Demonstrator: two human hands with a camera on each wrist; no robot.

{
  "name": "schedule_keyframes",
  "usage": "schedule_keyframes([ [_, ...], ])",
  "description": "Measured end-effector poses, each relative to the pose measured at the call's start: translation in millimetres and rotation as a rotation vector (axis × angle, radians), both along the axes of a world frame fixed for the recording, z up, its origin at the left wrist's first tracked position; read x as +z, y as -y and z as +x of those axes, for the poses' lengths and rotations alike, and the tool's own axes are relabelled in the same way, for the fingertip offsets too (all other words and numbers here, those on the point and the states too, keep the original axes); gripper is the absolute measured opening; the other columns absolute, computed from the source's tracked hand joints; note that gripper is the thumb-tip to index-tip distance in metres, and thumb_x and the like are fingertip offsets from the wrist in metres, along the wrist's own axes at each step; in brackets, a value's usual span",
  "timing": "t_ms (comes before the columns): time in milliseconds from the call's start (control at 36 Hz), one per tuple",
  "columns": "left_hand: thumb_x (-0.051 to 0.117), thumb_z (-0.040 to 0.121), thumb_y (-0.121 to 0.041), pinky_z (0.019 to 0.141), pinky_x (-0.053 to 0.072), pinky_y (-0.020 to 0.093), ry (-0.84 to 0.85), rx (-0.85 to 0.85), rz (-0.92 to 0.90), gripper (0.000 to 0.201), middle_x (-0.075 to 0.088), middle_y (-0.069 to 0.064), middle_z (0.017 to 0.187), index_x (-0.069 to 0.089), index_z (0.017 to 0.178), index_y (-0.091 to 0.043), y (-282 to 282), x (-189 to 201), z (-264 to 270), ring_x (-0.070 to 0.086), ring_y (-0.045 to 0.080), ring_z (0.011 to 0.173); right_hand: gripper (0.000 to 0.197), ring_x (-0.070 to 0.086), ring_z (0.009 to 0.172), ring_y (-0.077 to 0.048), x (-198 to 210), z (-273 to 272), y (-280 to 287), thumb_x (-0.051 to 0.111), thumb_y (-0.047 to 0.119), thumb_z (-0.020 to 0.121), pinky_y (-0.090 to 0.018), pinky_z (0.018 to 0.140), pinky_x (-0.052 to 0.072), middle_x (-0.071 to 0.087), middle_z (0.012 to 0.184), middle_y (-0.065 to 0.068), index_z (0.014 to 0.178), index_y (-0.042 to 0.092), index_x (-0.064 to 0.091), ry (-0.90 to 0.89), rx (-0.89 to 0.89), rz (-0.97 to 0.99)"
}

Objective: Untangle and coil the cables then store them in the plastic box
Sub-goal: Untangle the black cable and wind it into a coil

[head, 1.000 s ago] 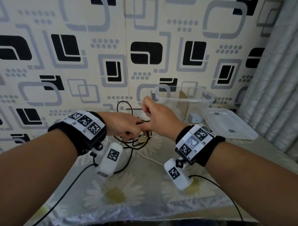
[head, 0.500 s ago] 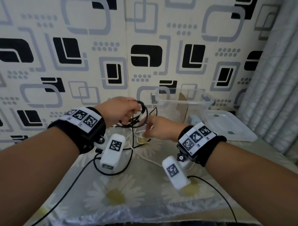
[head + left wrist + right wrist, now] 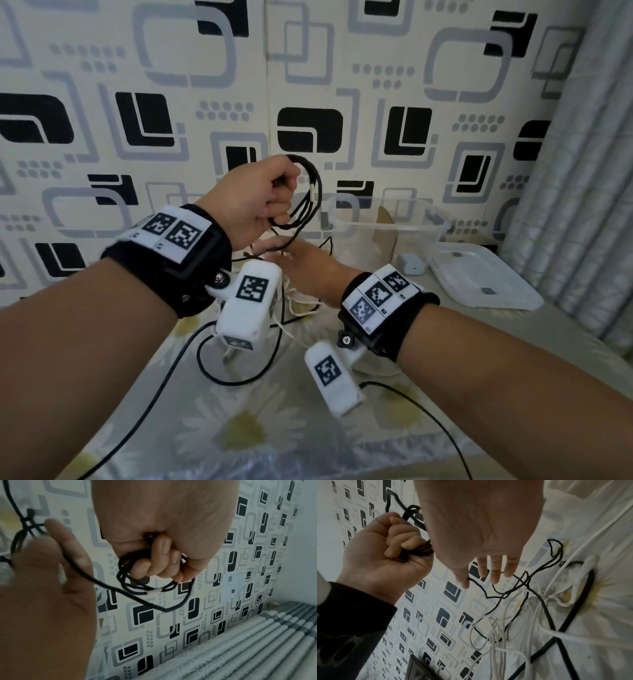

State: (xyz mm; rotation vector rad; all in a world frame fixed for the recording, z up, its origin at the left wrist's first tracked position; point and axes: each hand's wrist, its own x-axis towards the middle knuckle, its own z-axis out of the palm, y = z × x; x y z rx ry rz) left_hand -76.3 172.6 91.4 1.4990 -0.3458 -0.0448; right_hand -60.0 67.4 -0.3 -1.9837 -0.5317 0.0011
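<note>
My left hand (image 3: pixel 277 202) is raised in front of the wall, its fingers (image 3: pixel 163 561) curled round a small coil of thin black cable (image 3: pixel 310 198). A loose strand of the same black cable (image 3: pixel 106 586) runs down from the coil to my right hand (image 3: pixel 298 263), which is lower, just above the table. Its fingers (image 3: pixel 494 573) are straight and the strand (image 3: pixel 479 586) lies across the fingertips. Below it a tangle of thin white cables (image 3: pixel 496 635) and black cable lies on the daisy-print cloth. The clear plastic box (image 3: pixel 387 229) stands open behind the right hand.
The box's lid (image 3: pixel 479 274) lies to the right of the box, with a small white charger (image 3: pixel 411 265) beside it. A thick black cable (image 3: pixel 573 608) crosses the cloth. A patterned wall is close behind and a curtain (image 3: pixel 582 205) hangs at the right.
My left hand has risen with the black coil, from table height to in front of the wall. My right hand has dropped from above the left hand down towards the tangle.
</note>
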Motion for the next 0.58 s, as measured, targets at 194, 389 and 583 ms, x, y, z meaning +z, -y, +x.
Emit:
schedule_keyframes([
  [194, 0.046, 0.091, -0.018, 0.050, 0.023, 0.027, 0.018, 0.118, -0.029, 0.030, 0.023, -0.006, 0.045, 0.043, 0.062, -0.017, -18.2, -5.0, 8.0, 0.015, 0.011, 0.040, 0.024, 0.061, 0.084, -0.001, 5.8, 16.9, 34.8, 0.045, 0.023, 0.101, -0.018, 0.073, 0.040, 0.069, 0.105, 0.005, 0.104, 0.017, 0.068, 0.033, -0.278, 0.276],
  [389, 0.045, 0.092, -0.016, 0.052, 0.017, 0.029, -0.070, 0.110, -0.055, 0.034, 0.021, -0.006, 0.045, 0.043, 0.058, -0.018, -31.4, -27.2, 17.4, 0.013, 0.011, 0.039, 0.016, 0.065, 0.075, -0.017, 43.4, 18.4, 66.4, 0.043, 0.020, 0.102, -0.033, 0.078, 0.055, 0.063, 0.064, 0.006, 0.099, 0.015, 0.058, 0.095, -0.432, 0.655],
  [583, 0.044, 0.095, -0.018, 0.044, 0.021, 0.024, -0.144, 0.031, -0.124, 0.034, 0.020, -0.007, 0.043, 0.042, 0.061, -0.016, -36.2, -46.7, 26.9, 0.015, 0.009, 0.036, 0.017, 0.041, 0.054, -0.010, 56.6, 33.5, 82.5, 0.041, 0.014, 0.100, -0.021, 0.045, 0.038, 0.046, 0.075, 0.000, 0.109, 0.028, 0.046, 0.304, -0.575, 0.355],
])
